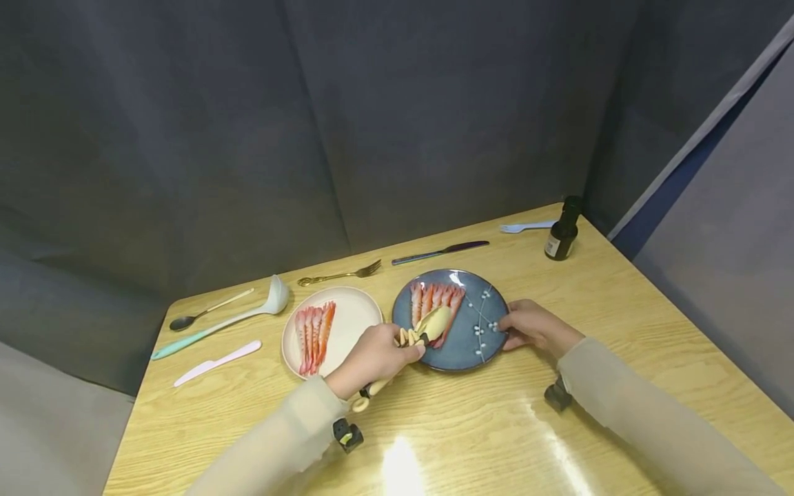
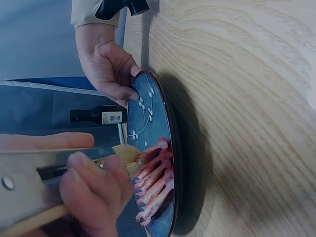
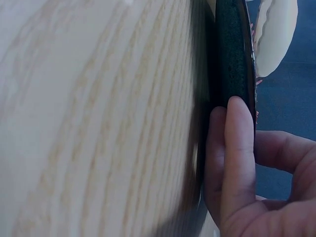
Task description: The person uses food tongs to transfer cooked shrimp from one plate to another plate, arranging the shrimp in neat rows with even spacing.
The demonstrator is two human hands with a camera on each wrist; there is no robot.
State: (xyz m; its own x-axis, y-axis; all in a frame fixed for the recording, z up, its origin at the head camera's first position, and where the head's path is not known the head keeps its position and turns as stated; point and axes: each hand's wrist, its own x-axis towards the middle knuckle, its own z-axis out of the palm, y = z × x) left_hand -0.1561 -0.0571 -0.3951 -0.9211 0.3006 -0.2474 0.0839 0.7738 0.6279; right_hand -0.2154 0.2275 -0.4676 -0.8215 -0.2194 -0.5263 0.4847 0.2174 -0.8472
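My left hand grips a pair of kitchen tongs with cream tips and a metal body, seen large in the left wrist view. The tips lie over a row of several red and white shrimp on a blue plate with a white blossom pattern. In the left wrist view they are right at one shrimp. My right hand pinches the plate's right rim, thumb on top and fingers underneath, as the right wrist view shows. More shrimp lie side by side on a cream plate to the left.
Left of the plates lie a ladle, a dark spoon and a pink knife. Behind them are a gold fork, a dark knife and a light blue fork. A dark bottle stands at the back right.
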